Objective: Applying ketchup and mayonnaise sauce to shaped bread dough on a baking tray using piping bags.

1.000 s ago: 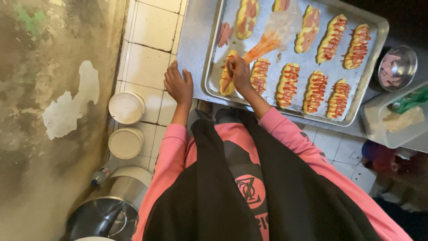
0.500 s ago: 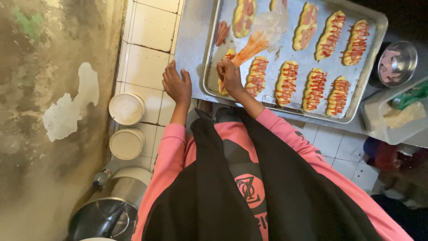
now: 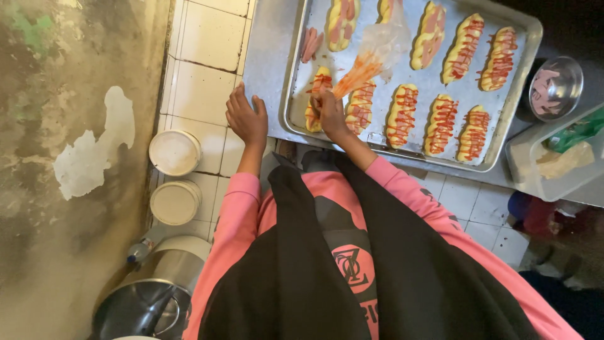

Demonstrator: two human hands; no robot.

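Head view: right hand (image 3: 329, 112) grip clamped on piping bag (image 3: 371, 58), tip hidden; left hand (image 3: 246, 118) flat, fingers apart.

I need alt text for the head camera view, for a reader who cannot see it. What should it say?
Seen from above, a person's right hand squeezes a clear piping bag of red sauce over a bun on a metal baking tray of sauce-striped buns. The left hand rests flat on the metal table beside the tray. Two white lidded tubs sit on the tiled floor.

Steel worktop (image 3: 267, 56) with baking tray (image 3: 531, 38), small steel bowl (image 3: 557, 85), clear plastic tub (image 3: 535, 182)
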